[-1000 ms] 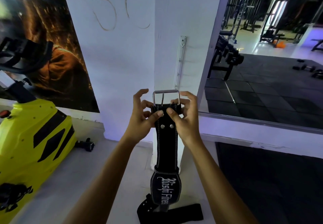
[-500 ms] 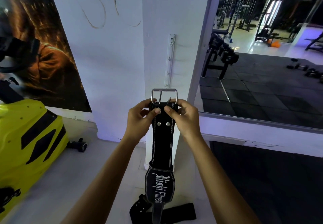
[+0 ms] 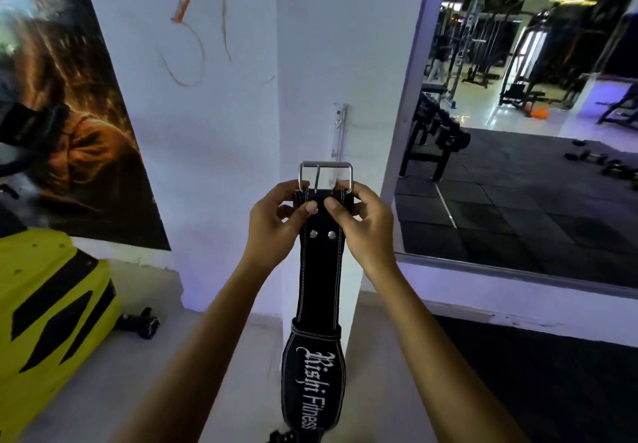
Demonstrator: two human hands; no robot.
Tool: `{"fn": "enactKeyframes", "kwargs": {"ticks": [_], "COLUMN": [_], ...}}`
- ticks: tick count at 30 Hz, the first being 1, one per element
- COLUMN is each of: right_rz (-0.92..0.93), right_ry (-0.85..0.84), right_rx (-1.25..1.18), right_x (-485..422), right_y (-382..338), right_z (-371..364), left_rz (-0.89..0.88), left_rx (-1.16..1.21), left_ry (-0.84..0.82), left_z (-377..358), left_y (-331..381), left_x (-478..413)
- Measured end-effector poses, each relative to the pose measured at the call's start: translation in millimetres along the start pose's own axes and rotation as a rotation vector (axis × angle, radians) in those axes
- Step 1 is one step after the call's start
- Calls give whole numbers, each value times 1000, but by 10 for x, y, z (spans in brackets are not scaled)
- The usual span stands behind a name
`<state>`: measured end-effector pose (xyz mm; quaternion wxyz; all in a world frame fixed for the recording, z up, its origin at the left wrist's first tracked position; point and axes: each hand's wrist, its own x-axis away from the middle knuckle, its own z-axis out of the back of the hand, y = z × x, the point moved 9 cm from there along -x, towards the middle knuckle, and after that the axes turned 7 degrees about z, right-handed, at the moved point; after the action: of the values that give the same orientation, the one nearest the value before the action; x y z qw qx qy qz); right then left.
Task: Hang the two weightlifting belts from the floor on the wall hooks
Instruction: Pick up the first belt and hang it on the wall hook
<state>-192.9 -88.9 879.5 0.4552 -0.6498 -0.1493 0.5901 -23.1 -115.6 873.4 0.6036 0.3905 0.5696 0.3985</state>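
A black weightlifting belt (image 3: 319,287) with white stitching and white lettering hangs straight down in front of me. My left hand (image 3: 276,221) and my right hand (image 3: 362,225) pinch its top end from either side, just below the silver buckle (image 3: 325,175). The buckle is right in front of the lower end of a white hook rail (image 3: 339,131) fixed upright on the white pillar. At the bottom edge of the view a small bit of a second black belt (image 3: 281,437) lies on the floor; the hanging belt and the frame edge hide the rest.
A yellow and black exercise machine (image 3: 48,304) stands at the left. A large poster (image 3: 69,131) covers the left wall. A big mirror (image 3: 524,114) fills the right, showing racks and dumbbells. A small black dumbbell (image 3: 138,321) lies by the wall.
Both hands have raised the belt's buckle closer to the hook rail on the pillar. More of the belt has lifted off the floor, and my view has moved nearer the pillar.
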Motion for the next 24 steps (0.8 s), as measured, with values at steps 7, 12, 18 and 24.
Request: {"fn": "enactKeyframes", "kwargs": {"ticks": [7, 12, 18, 24], "right_rz": [122, 251, 364, 459], "right_ry": [56, 149, 192, 176], "right_rx": [1, 72, 128, 140], "right_x": [-901, -1498, -2173, -2906], "right_y": [-93, -286, -661, -1076], "right_z": [-211, -215, -110, -37], "left_rz": [-155, -270, -409, -497], "left_rx": [41, 27, 14, -6], "left_ry": [-3, -38, -56, -31], "left_z": [16, -67, -214, -297], "left_y": [275, 622, 1178, 1794], "left_x": [-903, -1530, -2110, -2663]}}
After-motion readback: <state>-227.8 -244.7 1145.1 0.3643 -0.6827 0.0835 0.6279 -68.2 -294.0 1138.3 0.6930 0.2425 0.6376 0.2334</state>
